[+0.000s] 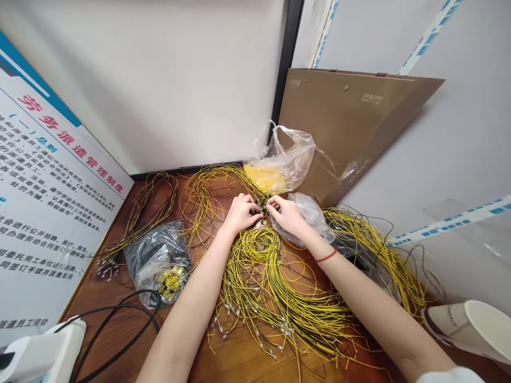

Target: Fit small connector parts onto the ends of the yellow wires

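Both my hands meet at the top of a big bundle of yellow and black wires (311, 298) on the wooden table. The fingers of my left hand (241, 213) are pinched around something small and dark. My right hand (286, 214), a red cord on its wrist, is closed in a pinch close by; a small dark part shows at its fingertips. What exactly each hand holds is too small to make out. The wires curl in a loop just below the hands, and their lower ends carry small silvery tips. More dark wire ends lie just beyond the fingertips.
A plastic bag with yellow pieces (267, 175) stands behind my hands. To the left lie a bag of yellow parts (171, 282), more wires (149, 205) and a black cable (120, 306). At right are another wire bundle (383, 250), a brown paper bag (343, 122) and a paper cup (451, 322).
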A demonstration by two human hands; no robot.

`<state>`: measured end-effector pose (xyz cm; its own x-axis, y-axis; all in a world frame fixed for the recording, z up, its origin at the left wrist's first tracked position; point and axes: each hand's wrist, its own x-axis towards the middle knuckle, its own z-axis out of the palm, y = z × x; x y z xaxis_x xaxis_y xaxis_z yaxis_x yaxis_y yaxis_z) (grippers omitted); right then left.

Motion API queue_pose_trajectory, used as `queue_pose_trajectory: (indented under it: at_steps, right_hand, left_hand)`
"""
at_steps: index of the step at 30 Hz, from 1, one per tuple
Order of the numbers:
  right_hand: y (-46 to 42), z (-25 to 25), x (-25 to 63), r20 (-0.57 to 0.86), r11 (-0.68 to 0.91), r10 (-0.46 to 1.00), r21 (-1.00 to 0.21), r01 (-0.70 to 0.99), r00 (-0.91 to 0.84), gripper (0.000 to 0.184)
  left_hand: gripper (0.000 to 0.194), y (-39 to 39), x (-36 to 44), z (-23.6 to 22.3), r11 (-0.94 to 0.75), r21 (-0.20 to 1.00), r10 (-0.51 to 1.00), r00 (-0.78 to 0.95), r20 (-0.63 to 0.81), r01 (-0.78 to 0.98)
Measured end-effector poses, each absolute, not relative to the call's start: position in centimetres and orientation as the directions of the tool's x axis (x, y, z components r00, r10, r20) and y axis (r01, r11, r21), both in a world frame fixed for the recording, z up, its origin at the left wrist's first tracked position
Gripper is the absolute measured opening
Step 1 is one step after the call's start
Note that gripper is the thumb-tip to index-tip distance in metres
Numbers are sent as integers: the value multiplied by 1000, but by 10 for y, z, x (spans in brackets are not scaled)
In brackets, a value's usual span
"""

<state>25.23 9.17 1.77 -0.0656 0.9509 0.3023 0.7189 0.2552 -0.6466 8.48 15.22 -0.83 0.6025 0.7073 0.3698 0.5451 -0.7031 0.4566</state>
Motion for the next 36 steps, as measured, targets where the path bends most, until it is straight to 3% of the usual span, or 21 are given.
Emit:
queue_pose_trajectory:
  at_steps: [13,29,33,36]
  right_hand:
    - [97,13,245,289,221,957,-711,668,-9,6]
    - [103,-5,243,195,156,975,-943,295,108,5]
    - [104,-3,249,254,205,965,-890,407,70,4]
    - [104,0,254,342,268,940,-738,620,1,5]
  left_hand:
    - [10,154,88,-12,-715,473,698,564,442,515]
    - [11,155,89,-19,-672,586,739,462,490,452]
    - [14,156,90,-19,-644,621,763,432,480,447]
    - [19,156,90,-18,-637,644,769,407,493,423]
